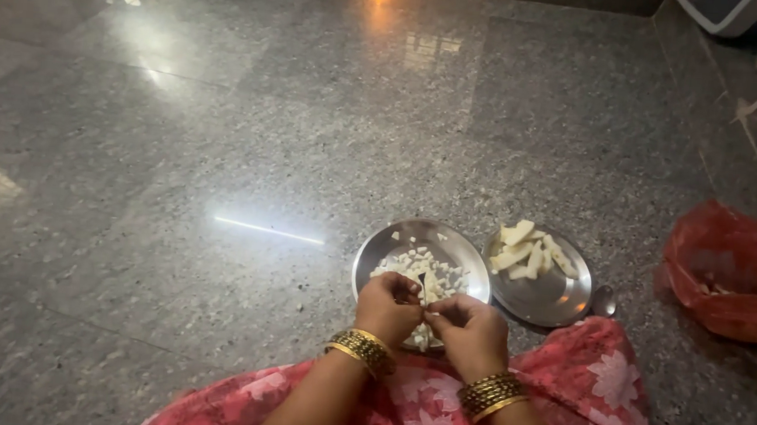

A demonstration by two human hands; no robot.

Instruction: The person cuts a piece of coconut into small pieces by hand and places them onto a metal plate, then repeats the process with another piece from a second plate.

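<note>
Veg pieces on steel plate, grey granite floor, prob. kitchen.

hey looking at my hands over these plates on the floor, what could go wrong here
The left hand and right hand meet tightly around a small dark blade, so a fingertip could get nicked. Small white chopped bits lie near the round steel plate's rim and could spill onto the grey granite floor.

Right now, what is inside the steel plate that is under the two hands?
The steel plate holds many small white chopped pieces. The left hand and right hand cover its near part, so what lies there cannot be seen.
</note>
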